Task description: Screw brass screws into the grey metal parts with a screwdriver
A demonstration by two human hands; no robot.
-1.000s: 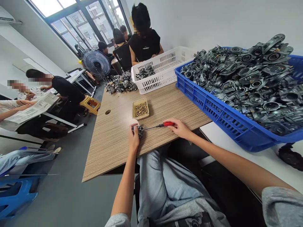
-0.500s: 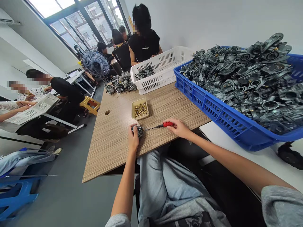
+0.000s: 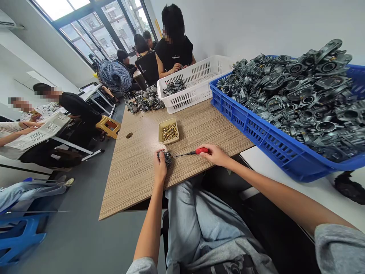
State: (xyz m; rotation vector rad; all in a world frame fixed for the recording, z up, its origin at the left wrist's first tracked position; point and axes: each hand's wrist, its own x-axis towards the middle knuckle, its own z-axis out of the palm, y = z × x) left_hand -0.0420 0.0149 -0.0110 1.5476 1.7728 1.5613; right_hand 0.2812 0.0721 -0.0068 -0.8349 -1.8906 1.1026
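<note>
My left hand (image 3: pixel 161 167) is closed around a small grey carburetor (image 3: pixel 168 158) just above the table's near part. A red-handled screwdriver (image 3: pixel 201 150) lies level in the closed fingers of my right hand (image 3: pixel 213 155). Its thin shaft points left and the tip meets the carburetor's right side; the exact contact point is too small to make out. Beyond my hands stands a small cream tray (image 3: pixel 168 142) holding many brass screw-like pieces (image 3: pixel 170 132).
On the right, a blue crate (image 3: pixel 256 139) is heaped with carburetors (image 3: pixel 296 87). Behind the tray are a white basket (image 3: pixel 194 93) and a pile of carburetors (image 3: pixel 145 99) on the wooden table (image 3: pixel 128 171). A co-worker (image 3: pixel 175 49) sits opposite. A fan (image 3: pixel 115 76) stands farther back.
My hands, the carburetor and the screwdriver have shifted very slightly left, with the tip still at the carburetor. The co-worker opposite has raised their hands above the white basket's edge.
</note>
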